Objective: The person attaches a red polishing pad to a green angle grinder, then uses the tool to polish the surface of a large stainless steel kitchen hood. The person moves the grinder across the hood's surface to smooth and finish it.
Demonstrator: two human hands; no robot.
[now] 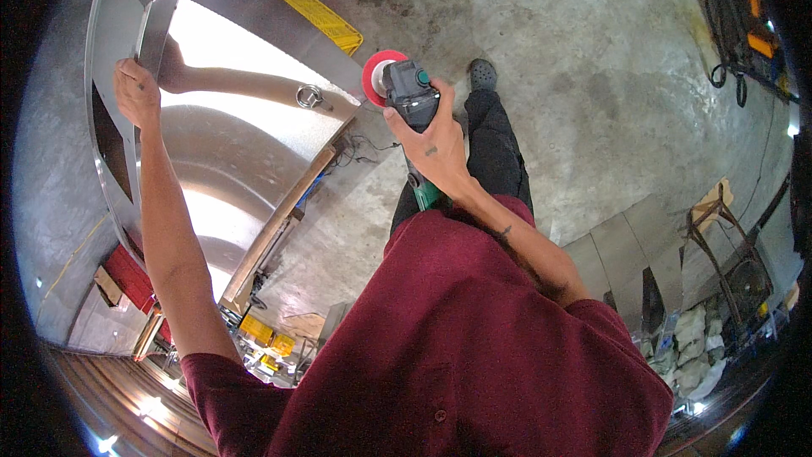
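Note:
My right hand (433,142) is wrapped round the head of an angle grinder (413,89) with a dark head and a green body. A red-rimmed disc (372,78) on the grinder sits beside the near right side of a shiny sheet metal panel (245,131). Whether the disc touches the metal, I cannot tell. At the far left, my left hand (137,93) is closed on the raised edge of a bent sheet metal piece (155,30) standing along the panel. A small metal ring (309,96) lies on the panel.
A wooden-edged table (283,218) carries the panel. Beyond it is a yellow perforated strip (313,13). A thin cable (365,148) hangs near the table edge. My shoe (482,74) is on the concrete floor. Sheets (622,237) and a metal-framed stand (719,220) are at right.

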